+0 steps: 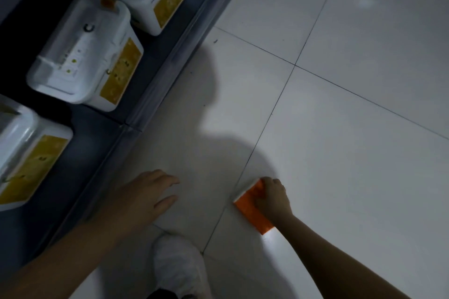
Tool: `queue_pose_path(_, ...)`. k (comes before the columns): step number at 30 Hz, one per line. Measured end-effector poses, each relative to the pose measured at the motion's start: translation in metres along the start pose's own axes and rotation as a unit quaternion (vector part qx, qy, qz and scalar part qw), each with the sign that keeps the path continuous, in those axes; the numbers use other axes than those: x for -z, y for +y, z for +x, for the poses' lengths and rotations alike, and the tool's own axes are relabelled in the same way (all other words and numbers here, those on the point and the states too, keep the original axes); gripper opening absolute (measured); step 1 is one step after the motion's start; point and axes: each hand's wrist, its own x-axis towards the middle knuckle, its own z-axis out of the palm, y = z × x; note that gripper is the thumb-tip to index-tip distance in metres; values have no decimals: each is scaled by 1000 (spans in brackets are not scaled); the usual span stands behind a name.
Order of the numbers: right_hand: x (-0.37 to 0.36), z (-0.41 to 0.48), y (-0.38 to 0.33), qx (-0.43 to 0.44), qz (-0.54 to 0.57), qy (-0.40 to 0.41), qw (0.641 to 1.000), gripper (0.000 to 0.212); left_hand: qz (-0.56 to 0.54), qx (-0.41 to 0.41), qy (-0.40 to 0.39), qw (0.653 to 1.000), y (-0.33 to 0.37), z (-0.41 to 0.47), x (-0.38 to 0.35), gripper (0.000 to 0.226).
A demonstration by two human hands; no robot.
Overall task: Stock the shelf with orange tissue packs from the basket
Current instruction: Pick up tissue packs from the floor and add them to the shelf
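An orange tissue pack (251,209) with a white end lies low over the white floor tiles at the lower middle. My right hand (273,198) is closed over its top and grips it. My left hand (145,195) hovers to the left of it with fingers spread and nothing in it, close to the front edge of the dark bottom shelf (155,85). The basket is out of view.
Three white packages with yellow labels (87,53) stand on the dark shelf at the left. A foot in a white shoe (179,267) is planted below my hands. White tiled floor (352,141) stretches to the right.
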Motion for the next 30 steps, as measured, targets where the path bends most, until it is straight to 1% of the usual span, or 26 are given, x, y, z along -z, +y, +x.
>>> queue_pose_path(1, 1, 0, -13, 31, 17, -3, 999, 49, -8, 11, 1, 1000, 3, 0, 2, 56)
queue_pose_path(3, 6, -7, -44, 90, 61, -20, 994, 53, -48, 57, -8, 997, 9, -2, 6, 78)
queue_pose_path(5, 16, -20, -79, 157, 118, -40, 980, 60, -103, 104, -14, 989, 17, -8, 16, 101)
queue_pose_path(6, 21, -29, -96, 196, 144, -49, 969, 61, -125, 121, -13, 985, 23, -11, 23, 101)
queue_pose_path(7, 27, -39, -113, 230, 168, -56, 957, 61, -145, 136, -6, 980, 29, -14, 32, 95)
queue_pose_path(10, 48, -75, -159, 301, 219, -60, 926, 58, -183, 155, 41, 970, 46, -28, 65, 62)
queue_pose_path(13, 66, -107, -191, 369, 230, -32, 900, 53, -177, 160, 103, 966, 59, -54, 102, 46)
queue_pose_path(15, 76, -131, -208, 400, 225, -36, 888, 53, -156, 161, 141, 964, 64, -79, 122, 40)
queue_pose_path(17, 83, -155, -225, 430, 216, -31, 876, 55, -136, 137, 197, 961, 67, -107, 139, 39)
queue_pose_path(20, 89, -194, -249, 495, 199, -18, 845, 56, -78, 108, 286, 949, 73, -158, 156, 36)
queue_pose_path(24, 89, -250, -276, 560, 178, -5, 809, 59, -15, 127, 401, 907, 89, -230, 174, 30)
queue_pose_path(26, 83, -275, -288, 597, 177, 14, 783, 56, -12, 152, 453, 879, 97, -270, 179, 26)
queue_pose_path(28, 78, -304, -303, 632, 159, 27, 758, 55, -28, 186, 513, 837, 103, -315, 181, 21)
queue_pose_path(30, 70, -336, -319, 653, 134, 10, 746, 60, -58, 215, 574, 788, 106, -361, 178, 21)
